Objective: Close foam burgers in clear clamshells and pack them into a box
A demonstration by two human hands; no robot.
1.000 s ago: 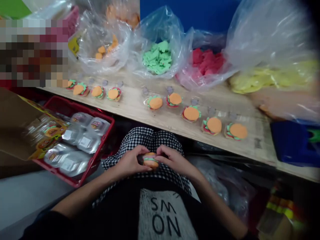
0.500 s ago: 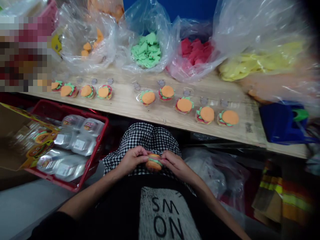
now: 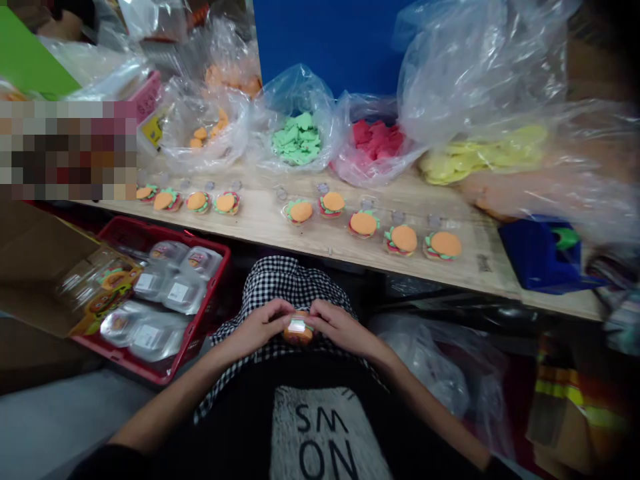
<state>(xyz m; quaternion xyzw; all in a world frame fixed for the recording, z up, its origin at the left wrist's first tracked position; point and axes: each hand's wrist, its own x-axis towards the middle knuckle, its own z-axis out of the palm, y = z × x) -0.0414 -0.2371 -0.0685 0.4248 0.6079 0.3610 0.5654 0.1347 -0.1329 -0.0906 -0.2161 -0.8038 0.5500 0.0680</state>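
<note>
Over the checkered cloth on my lap, both hands grip a small toy burger in a clear plastic box [image 3: 299, 331]. My left hand [image 3: 267, 322] pinches its left side with thumb and fingers. On the opposite side, my right hand [image 3: 334, 325] presses thumb and fingers against the box. A bright white patch, a label or a glare, lies across its front. Ahead on the wooden table, several toy burgers [image 3: 363, 224] sit in open clear boxes, one row to the right and another group of burgers [image 3: 199, 201] to the left.
Clear bags along the table's back hold green foam pieces [image 3: 297, 139], red pieces [image 3: 377, 140], yellow pieces [image 3: 487, 153] and orange pieces [image 3: 210, 133]. A blue tape dispenser [image 3: 540, 257] stands at the right. Left of my lap, a red crate [image 3: 213, 293] contains several closed clear boxes [image 3: 183, 291].
The camera view has shifted, so the table appears lower. Both hands still hold the boxed burger, which has turned slightly; a bright white patch now shows on its front.
</note>
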